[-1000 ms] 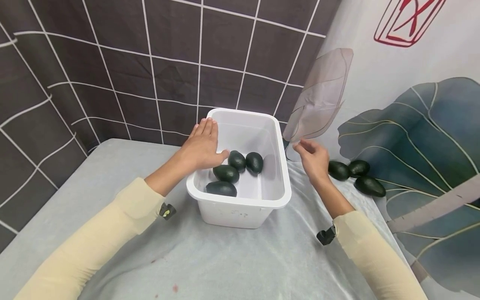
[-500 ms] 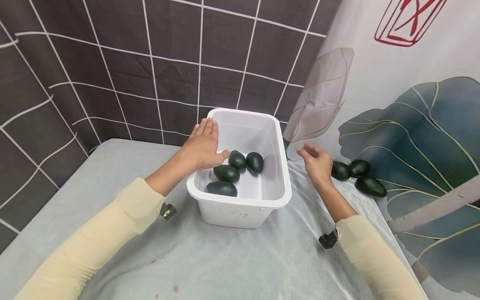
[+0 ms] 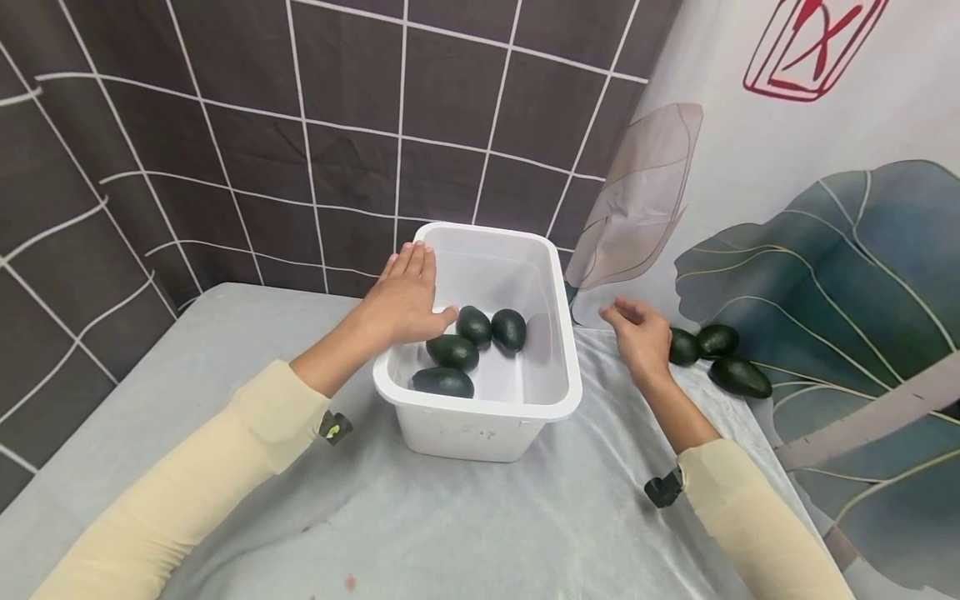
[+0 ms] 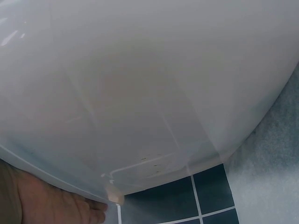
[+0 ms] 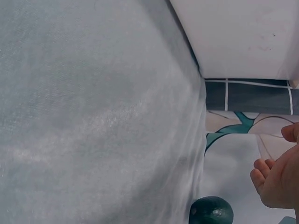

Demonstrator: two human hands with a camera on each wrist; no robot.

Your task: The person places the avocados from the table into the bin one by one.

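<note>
Right hand (image 3: pixel 643 337), shifted rightward, partly hides the nearest avocado (image 3: pixel 684 347).

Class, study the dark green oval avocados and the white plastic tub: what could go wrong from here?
The right hand might bump the three loose avocados near the edge of the grey cloth, rolling one off. The left hand lies over the rim of the tub; leaning there might tilt it.

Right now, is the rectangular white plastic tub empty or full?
Neither, partly filled: the head view shows four dark-green oval avocados lying low inside the tub.
</note>
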